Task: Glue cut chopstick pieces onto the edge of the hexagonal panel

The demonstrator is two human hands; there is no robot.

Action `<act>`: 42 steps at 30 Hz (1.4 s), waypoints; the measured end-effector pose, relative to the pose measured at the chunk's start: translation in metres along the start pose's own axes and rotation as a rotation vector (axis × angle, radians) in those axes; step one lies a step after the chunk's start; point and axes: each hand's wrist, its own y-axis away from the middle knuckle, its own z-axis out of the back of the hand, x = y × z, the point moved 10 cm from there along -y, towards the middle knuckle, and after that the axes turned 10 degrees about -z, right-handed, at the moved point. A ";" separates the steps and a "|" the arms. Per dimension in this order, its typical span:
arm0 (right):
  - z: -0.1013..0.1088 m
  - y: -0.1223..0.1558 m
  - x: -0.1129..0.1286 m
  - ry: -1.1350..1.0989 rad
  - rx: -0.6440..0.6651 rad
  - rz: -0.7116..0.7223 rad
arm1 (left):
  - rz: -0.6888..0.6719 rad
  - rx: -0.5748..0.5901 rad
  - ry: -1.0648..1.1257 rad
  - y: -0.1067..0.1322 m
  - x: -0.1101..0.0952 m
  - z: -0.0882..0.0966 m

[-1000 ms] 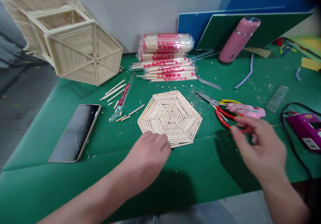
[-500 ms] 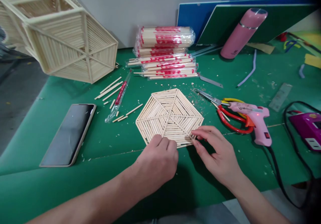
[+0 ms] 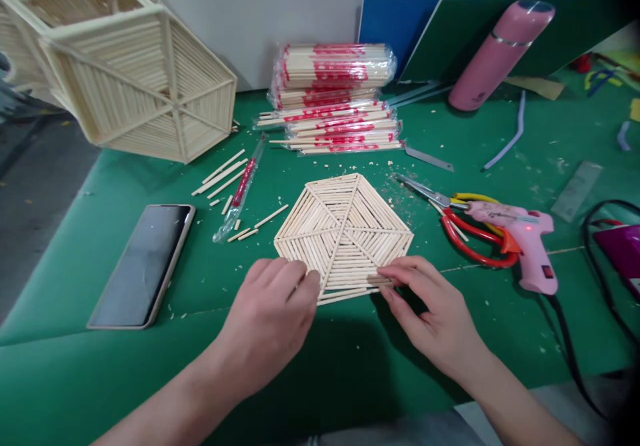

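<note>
A flat hexagonal panel of chopsticks [image 3: 345, 226], with spokes crossing at its middle, lies on the green table in front of me. At its lower left edge my left hand [image 3: 273, 316] is closed, fingers curled over the rim; the fingertips are partly hidden. My right hand [image 3: 433, 309] pinches the lower right corner between thumb and forefinger, its other fingers loosely bent. Along the near edge, between both hands, a thin stick [image 3: 345, 296] sits slightly apart from the rows, with a green gap showing.
Left are a phone [image 3: 143, 266], cut stick pieces [image 3: 220, 173] and a large stick-built frame [image 3: 135, 86]. Behind lie wrapped chopsticks [image 3: 335, 73] and a pink bottle [image 3: 500, 56]. Red-handled pliers [image 3: 467, 243] and a pink glue gun [image 3: 533, 239] with a cord lie right.
My left hand has moved left, from the middle of the panel's near edge to its lower left side, uncovering the near edge. My right hand stays at the lower right corner.
</note>
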 end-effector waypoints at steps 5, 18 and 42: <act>-0.013 0.000 0.008 0.044 0.037 0.026 | 0.144 -0.192 0.128 0.037 0.015 0.008; -0.041 -0.011 0.033 0.219 0.099 0.052 | 0.159 -0.243 0.194 0.049 0.008 -0.006; -0.064 -0.025 0.048 0.369 0.305 0.111 | 0.117 -0.245 0.226 0.051 0.008 -0.011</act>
